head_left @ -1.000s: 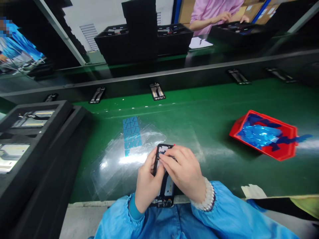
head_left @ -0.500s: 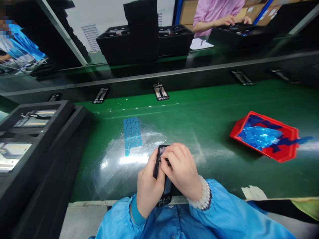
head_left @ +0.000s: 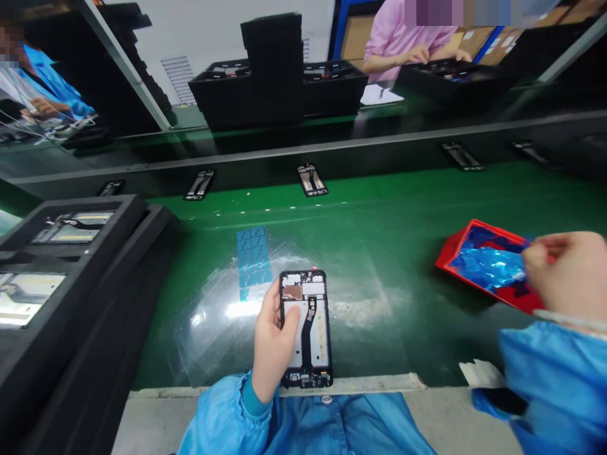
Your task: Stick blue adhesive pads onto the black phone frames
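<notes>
My left hand [head_left: 272,344] grips an opened phone frame [head_left: 320,332] by its left edge, thumb on the inner face. A black ribbon cable [head_left: 306,341] runs down inside the frame, and the frame stands near the bench's front edge. At the right, my right hand [head_left: 569,272] is over a red bin [head_left: 448,260], fingers pinched together; what they hold, if anything, is hidden. Crumpled blue film pieces [head_left: 490,265] lie in the bin. A sheet of blue die-cut stickers [head_left: 253,256] rests on clear plastic sheets [head_left: 208,328] beyond my left hand.
Black foam trays [head_left: 121,218] holding phone parts are stacked at the left. Several phone frames [head_left: 312,181] lie in a row along the far ledge. Black boxes [head_left: 218,98] stand behind it. A person in a pink top [head_left: 386,38] works across the bench, another in blue at far left.
My right hand has left the phone frame and moved right to the red bin. The frame now shows its whole inner face, held by my left hand alone.
</notes>
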Available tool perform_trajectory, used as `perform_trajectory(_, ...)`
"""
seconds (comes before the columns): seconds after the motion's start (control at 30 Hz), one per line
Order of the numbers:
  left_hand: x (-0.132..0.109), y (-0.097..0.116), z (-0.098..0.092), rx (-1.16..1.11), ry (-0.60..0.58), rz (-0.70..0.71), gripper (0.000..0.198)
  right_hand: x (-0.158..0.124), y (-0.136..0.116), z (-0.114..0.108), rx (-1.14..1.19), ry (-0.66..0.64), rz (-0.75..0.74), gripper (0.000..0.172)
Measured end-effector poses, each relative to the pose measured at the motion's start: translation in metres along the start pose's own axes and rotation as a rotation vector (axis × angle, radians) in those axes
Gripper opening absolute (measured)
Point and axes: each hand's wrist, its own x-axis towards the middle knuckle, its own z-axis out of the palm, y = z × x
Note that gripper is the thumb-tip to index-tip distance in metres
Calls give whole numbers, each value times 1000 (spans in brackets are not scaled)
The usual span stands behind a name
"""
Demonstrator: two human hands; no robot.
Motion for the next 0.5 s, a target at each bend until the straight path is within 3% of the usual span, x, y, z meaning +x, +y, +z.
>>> perform_trajectory(0.07, 1, 1, 1, 41, 16, 24, 46, 13, 13, 5, -31, -102, -66, 15)
perform_trajectory(0.1, 1, 2, 2, 63, 26, 33, 44, 11, 8, 2, -30, -103, -91, 17)
perform_trajectory(0.2, 1, 6, 5, 105, 14, 49, 34, -25, -47, -25, 116, -24, -140, 18)
perform_trajectory(0.27, 1, 9, 9, 119, -6, 59, 29, -62, -98, -46, 494, -49, -182, 14)
perform_trajectory(0.3, 0, 10, 10, 127, -11, 62, 27, -81, -123, -54, 715, -126, -199, 12)
perform_trajectory(0.4, -4, 12, 14, 165, -17, 73, 26, -121, -178, -63, 1115, -590, -180, 32)
perform_trajectory(0.5, -9, 11, 15, 236, -36, 98, 24, -133, -200, -58, 1189, -814, -102, 38)
